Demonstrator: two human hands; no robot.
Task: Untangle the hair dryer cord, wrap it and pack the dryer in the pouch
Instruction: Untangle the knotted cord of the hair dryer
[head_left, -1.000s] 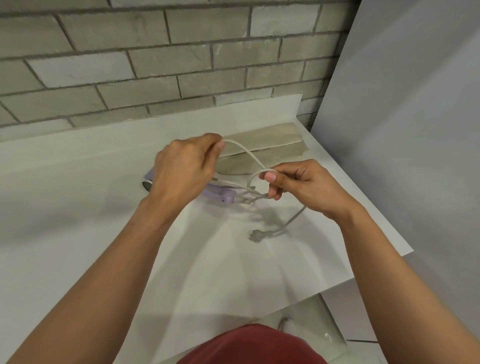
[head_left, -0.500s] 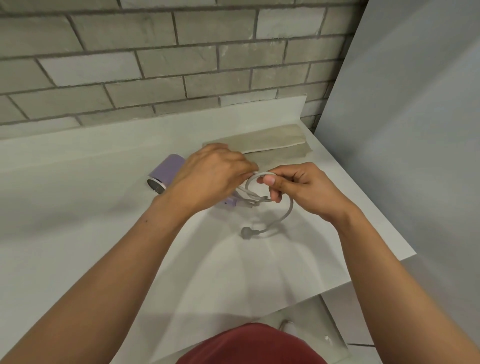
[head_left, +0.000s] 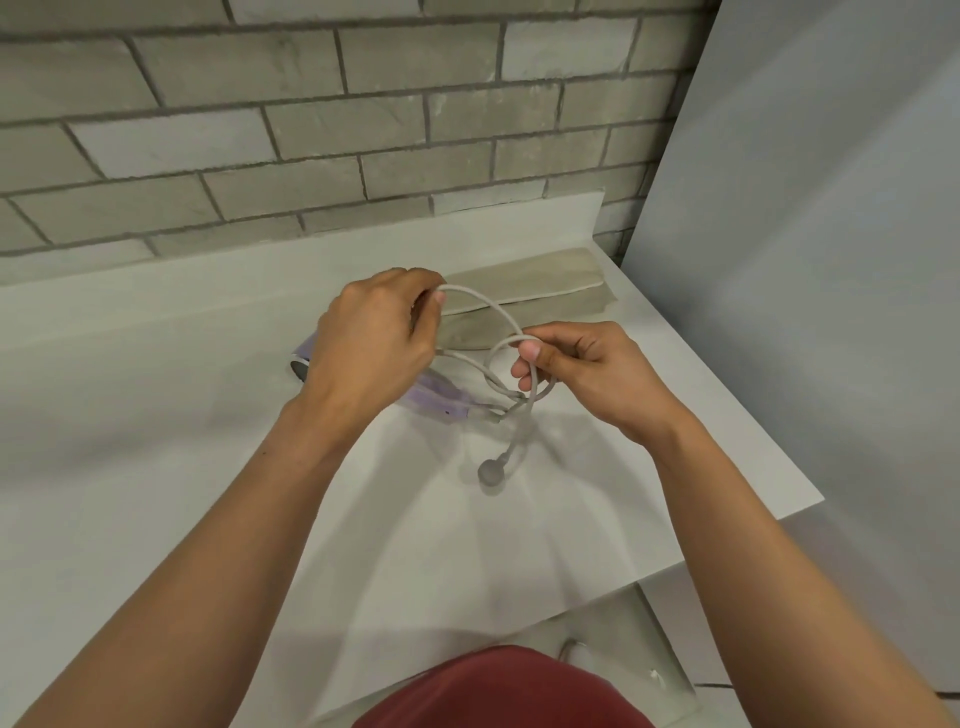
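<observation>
Cord (head_left: 480, 304) pale grey, looped, pinched by both hands, lilac dryer (head_left: 436, 397) beneath

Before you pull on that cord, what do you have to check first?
1. Left hand grips the cord: ok.
2. Right hand fingers pinch a loop: ok.
3. Cord free of tangles: not ok, strands cross near the hair dryer handle.
4. Plug loose, outside the loops: ok.
5. Dryer resting on the counter: ok.
6. Pouch open and ready: cannot tell, it lies flat behind the hands.
</observation>
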